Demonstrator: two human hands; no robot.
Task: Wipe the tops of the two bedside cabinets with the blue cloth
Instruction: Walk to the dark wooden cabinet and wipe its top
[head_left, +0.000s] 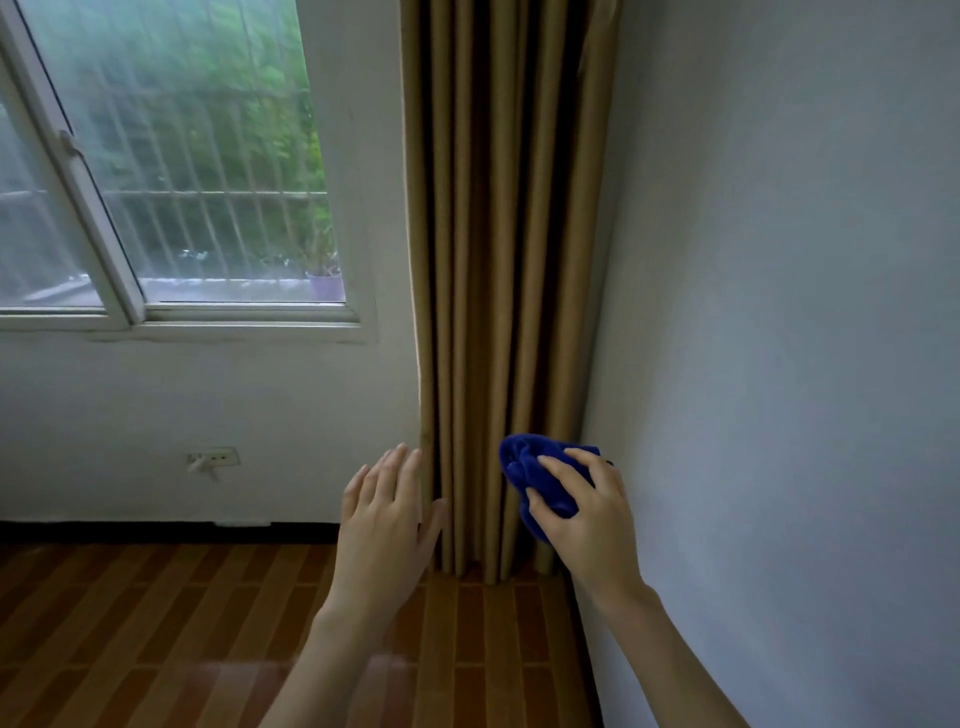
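Blue cloth (540, 475) bunched in right hand (587, 519); left hand (384, 514) fingers (395, 467) spread, empty.

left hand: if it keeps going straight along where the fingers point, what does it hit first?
Probably the curtain. The left hand is open and empty, fingers aimed up and forward at the curtain's left edge, with nothing visible between. Depth is unclear from one view; slightly further left it would meet the white wall below the window instead.
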